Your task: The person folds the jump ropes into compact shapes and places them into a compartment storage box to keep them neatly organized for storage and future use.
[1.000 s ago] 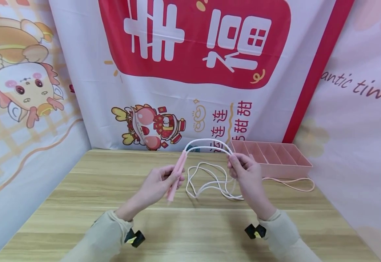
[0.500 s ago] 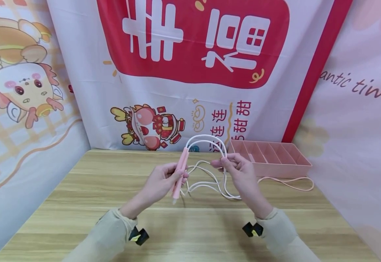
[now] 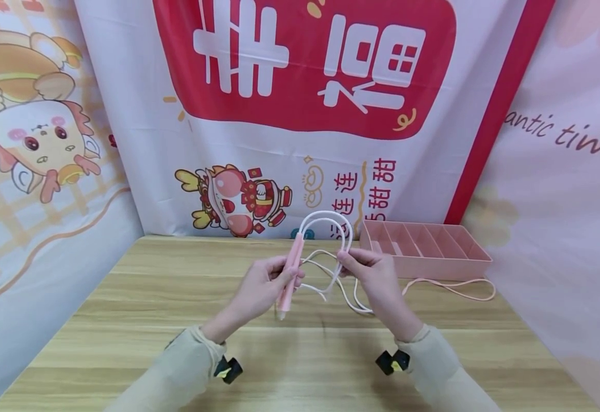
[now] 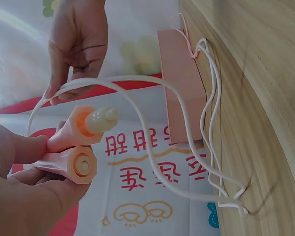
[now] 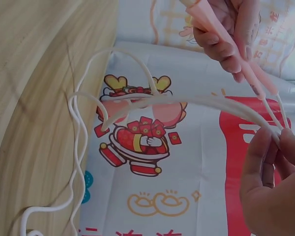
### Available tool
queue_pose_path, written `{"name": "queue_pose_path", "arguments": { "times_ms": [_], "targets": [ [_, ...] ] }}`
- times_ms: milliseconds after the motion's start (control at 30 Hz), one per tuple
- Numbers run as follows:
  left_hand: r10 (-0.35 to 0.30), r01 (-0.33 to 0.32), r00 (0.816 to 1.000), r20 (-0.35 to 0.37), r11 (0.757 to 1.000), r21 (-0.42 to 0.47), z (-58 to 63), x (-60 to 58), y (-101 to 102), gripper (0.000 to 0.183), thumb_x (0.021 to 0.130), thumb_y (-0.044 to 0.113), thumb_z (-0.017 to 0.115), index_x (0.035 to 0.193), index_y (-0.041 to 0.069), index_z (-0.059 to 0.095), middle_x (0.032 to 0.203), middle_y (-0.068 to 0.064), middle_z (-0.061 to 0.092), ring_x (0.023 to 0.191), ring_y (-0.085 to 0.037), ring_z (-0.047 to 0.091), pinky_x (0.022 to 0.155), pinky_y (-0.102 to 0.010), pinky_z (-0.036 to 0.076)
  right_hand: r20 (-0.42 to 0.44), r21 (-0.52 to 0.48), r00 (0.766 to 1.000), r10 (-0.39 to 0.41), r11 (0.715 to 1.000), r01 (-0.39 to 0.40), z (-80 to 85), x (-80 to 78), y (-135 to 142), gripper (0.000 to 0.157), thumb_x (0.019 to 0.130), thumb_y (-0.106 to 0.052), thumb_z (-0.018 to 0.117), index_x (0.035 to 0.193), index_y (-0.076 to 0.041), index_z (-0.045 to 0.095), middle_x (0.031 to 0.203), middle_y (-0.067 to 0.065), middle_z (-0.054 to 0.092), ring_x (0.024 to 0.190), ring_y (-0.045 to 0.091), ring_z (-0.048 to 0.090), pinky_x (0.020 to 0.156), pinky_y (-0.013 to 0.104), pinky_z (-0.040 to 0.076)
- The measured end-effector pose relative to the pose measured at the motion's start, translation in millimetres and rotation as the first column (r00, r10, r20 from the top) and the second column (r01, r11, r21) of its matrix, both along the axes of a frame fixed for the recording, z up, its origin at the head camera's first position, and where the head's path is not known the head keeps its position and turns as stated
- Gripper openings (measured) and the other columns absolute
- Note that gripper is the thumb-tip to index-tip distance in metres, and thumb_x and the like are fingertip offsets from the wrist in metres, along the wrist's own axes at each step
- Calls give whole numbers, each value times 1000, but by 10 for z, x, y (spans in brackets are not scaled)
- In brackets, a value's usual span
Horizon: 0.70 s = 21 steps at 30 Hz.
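A jump rope has two pink handles (image 3: 295, 250) and a white cord (image 3: 326, 213). My left hand (image 3: 256, 286) grips both handles side by side, tilted, above the table. In the left wrist view the handle ends (image 4: 82, 166) face the camera, one with a pale tip sticking out. Between thumb and fingers, my right hand (image 3: 382, 286) pinches the doubled cord, which arches up from the handles. Below that pinch (image 5: 265, 129) the cord hangs down, and its slack lies in loose curves on the tabletop. Part of this slack is hidden behind my right hand.
A pink divided box (image 3: 436, 268) stands at the back right of the wooden table (image 3: 125, 320). By its front lies a thin pinkish loop of cord (image 3: 485, 299). Printed cloth (image 3: 259, 131) hangs behind the table, with more at both sides.
My right hand has moved left toward the handles and slid to a new grip on the cord, so the arch is narrower. My left hand has shifted slightly right, still holding the handles.
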<state>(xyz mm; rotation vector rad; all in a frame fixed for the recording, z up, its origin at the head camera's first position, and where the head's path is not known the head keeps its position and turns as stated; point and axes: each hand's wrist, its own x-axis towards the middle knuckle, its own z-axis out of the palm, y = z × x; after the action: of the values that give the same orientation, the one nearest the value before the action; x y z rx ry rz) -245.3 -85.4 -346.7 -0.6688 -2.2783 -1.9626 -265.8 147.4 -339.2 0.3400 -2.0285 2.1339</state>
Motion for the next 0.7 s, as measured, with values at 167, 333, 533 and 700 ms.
{"name": "queue_pose_path", "arguments": {
  "times_ms": [167, 333, 533, 700],
  "targets": [
    [-5, 5, 1000, -30, 1000, -12, -13, -6, 78, 23, 99, 12, 60, 117, 0, 68, 97, -9, 72, 80, -23, 68, 66, -34, 57, -7, -91, 999, 44, 995, -45, 7, -19, -10, 29, 86, -13, 77, 105, 9, 71, 86, 18, 71, 72, 22, 70, 78, 41, 56],
    [-32, 31, 998, -45, 999, -11, -32, -23, 156, 24, 99, 12, 60, 119, 2, 68, 100, -8, 73, 78, -23, 69, 62, -32, 57, -8, -121, 997, 82, 989, -82, 21, -19, -22, 28, 87, -9, 75, 105, 11, 70, 86, 19, 71, 74, 23, 70, 80, 41, 55],
    [-27, 25, 998, -48, 999, -45, -58, -40, 207, 22, 99, 15, 62, 115, 5, 72, 89, -9, 72, 72, -22, 67, 58, -32, 56, -3, -143, 996, 87, 986, -87, 54, -23, -51, 25, 87, -8, 75, 104, 12, 70, 84, 18, 70, 74, 23, 70, 80, 41, 55],
    [-4, 2, 999, -44, 999, -49, -80, -56, 238, 23, 98, 15, 63, 116, 4, 71, 89, -9, 72, 72, -24, 68, 59, -32, 56, 43, -176, 995, 86, 981, -77, 61, -31, -76, 24, 88, -5, 73, 106, 10, 71, 87, 18, 70, 75, 22, 70, 80, 40, 55]
  ]
}}
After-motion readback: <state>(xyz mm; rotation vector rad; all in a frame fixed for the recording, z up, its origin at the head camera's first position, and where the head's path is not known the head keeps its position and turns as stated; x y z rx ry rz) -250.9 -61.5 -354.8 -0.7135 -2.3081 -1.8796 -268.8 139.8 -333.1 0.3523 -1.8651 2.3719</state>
